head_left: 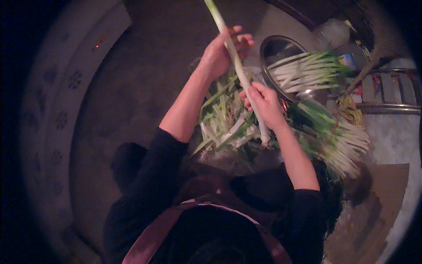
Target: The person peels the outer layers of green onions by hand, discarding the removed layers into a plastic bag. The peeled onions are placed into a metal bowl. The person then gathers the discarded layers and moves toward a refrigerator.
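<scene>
A long green onion (238, 66) with a white stem slants across the upper middle. My right hand (267, 105) is closed round its lower white part, above the root end. Further up the stalk is my left hand (216, 55), its fingers stretched out and apart as the stalk crosses the palm. Below and between my hands lies a heap of stripped leaves and trimmings (224, 112). To the right, a metal bowl (263, 59) tilts on its side, with a row of cleaned green onions (303, 70) reaching out of it.
A bundle of uncleaned green onions (338, 138) lies right of my right forearm. Beyond it stand a metal-railed rack (387, 108) and a sheet of brown cardboard (382, 211). A clear plastic container (332, 33) is at the back right. A pale patterned panel (66, 105) curves along the left.
</scene>
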Demonstrator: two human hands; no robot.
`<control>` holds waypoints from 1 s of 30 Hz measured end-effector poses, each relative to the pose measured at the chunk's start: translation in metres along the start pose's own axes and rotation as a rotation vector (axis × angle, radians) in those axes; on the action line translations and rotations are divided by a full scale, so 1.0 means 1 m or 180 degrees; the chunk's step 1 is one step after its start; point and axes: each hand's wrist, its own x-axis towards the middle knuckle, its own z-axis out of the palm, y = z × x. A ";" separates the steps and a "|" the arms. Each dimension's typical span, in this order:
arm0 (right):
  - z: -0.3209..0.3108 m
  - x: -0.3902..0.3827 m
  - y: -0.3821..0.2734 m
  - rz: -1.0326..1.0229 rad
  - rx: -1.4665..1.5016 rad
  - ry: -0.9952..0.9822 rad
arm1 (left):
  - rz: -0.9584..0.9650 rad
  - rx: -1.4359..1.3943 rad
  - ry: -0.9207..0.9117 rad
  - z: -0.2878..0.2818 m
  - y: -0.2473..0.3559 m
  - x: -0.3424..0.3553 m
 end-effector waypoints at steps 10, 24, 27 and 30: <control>-0.023 -0.070 0.043 0.0696 0.0138 -0.0250 | 0.0371 -0.0760 0.0157 -0.088 0.024 0.017; -0.015 -0.064 0.065 -0.0914 -0.1865 0.1729 | 0.0696 -0.0588 0.0789 -0.115 0.019 0.010; -0.018 -0.068 0.072 -0.1515 -0.2719 0.2180 | 0.0914 -0.0408 0.1310 -0.120 0.019 0.011; -0.024 -0.083 0.089 -0.1472 -0.3053 0.1592 | 0.1107 -0.0393 0.1789 -0.128 0.031 0.008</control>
